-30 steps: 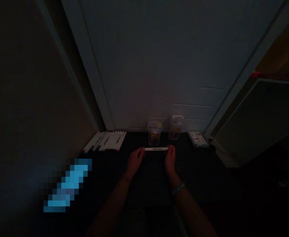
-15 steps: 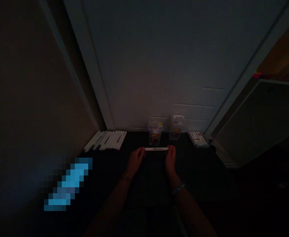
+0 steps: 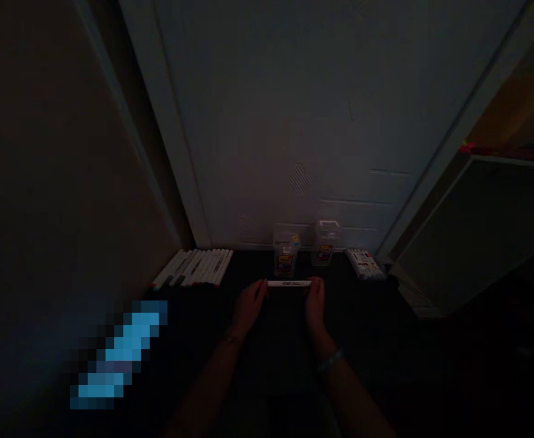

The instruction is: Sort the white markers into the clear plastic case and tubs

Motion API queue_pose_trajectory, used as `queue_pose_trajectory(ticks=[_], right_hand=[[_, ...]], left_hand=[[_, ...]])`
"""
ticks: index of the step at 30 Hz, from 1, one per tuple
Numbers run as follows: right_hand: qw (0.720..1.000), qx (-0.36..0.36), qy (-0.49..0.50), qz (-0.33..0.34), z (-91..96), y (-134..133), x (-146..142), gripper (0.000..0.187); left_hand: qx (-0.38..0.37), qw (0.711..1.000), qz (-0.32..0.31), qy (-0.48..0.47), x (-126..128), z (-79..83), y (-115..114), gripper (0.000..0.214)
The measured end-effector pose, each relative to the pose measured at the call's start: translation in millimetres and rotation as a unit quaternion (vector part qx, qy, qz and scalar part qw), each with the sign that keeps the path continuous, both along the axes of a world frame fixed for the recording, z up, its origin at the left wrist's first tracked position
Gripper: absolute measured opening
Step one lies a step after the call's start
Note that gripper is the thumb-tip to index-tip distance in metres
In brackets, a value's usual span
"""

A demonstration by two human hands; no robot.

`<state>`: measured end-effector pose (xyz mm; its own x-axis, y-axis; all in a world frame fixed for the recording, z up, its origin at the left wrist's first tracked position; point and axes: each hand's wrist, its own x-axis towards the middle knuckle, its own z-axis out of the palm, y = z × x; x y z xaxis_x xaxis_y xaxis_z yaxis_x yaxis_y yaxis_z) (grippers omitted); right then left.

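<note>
Between my two hands a white marker (image 3: 288, 283) is held level, with dark print along its barrel. My left hand (image 3: 250, 304) pinches its left end, and my right hand (image 3: 315, 301) pinches its right end. Both ends are hidden by the fingers. Just beyond the marker stands a clear plastic container (image 3: 285, 258) with a colourful label. Another clear container (image 3: 325, 246), also labelled, is behind it to the right. To the left lies a row of several white markers (image 3: 198, 267), side by side, some with red or dark tips.
A pack of markers (image 3: 364, 263) lies at the back right of the dark table (image 3: 285, 347). A pale panel with embossed hearts (image 3: 302, 177) rises behind the table. At left glows a blurred-out blue shape (image 3: 123, 353). The scene is very dim.
The view has tilted slightly, so everything sits a little lower in the picture. Both hands keep their pinch on the marker, with its print turned slightly.
</note>
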<state>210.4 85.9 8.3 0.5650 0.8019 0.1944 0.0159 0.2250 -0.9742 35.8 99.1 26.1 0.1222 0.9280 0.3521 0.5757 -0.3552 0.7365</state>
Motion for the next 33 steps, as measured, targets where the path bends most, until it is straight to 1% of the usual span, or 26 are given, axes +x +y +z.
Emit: queue_pose_trajectory(ticks=[3, 7, 11, 15, 25, 29, 33], right_hand=[[1.000, -0.006, 0.009, 0.007, -0.8, 0.1, 0.2, 0.033], [1.000, 0.001, -0.003, 0.016, -0.1, -0.8, 0.2, 0.031], [1.000, -0.007, -0.009, 0.029, 2.3, -3.0, 0.9, 0.031], [1.000, -0.009, -0.017, 0.023, 2.3, -3.4, 2.2, 0.031], [0.999, -0.029, -0.029, 0.024, 2.5, -2.2, 2.1, 0.032], [0.999, -0.018, -0.035, 0.029, 3.7, -2.9, 2.7, 0.031], [0.999, -0.010, -0.035, 0.019, 3.1, -0.9, 2.8, 0.030]], left_hand=[[-0.003, 1.000, -0.009, -0.015, 0.4, -0.2, 0.3, 0.040], [-0.019, 0.999, -0.015, -0.040, 0.3, -0.6, 0.7, 0.039], [-0.015, 0.998, -0.017, -0.058, 0.3, -2.5, 1.4, 0.037], [-0.007, 0.998, -0.025, -0.065, 1.2, -2.8, 0.4, 0.037], [-0.025, 0.994, -0.016, -0.106, 2.0, -3.9, -1.7, 0.039], [-0.039, 0.993, -0.012, -0.108, 2.6, -3.9, -2.7, 0.040], [-0.051, 0.992, -0.017, -0.116, 2.7, -3.0, -3.9, 0.043]])
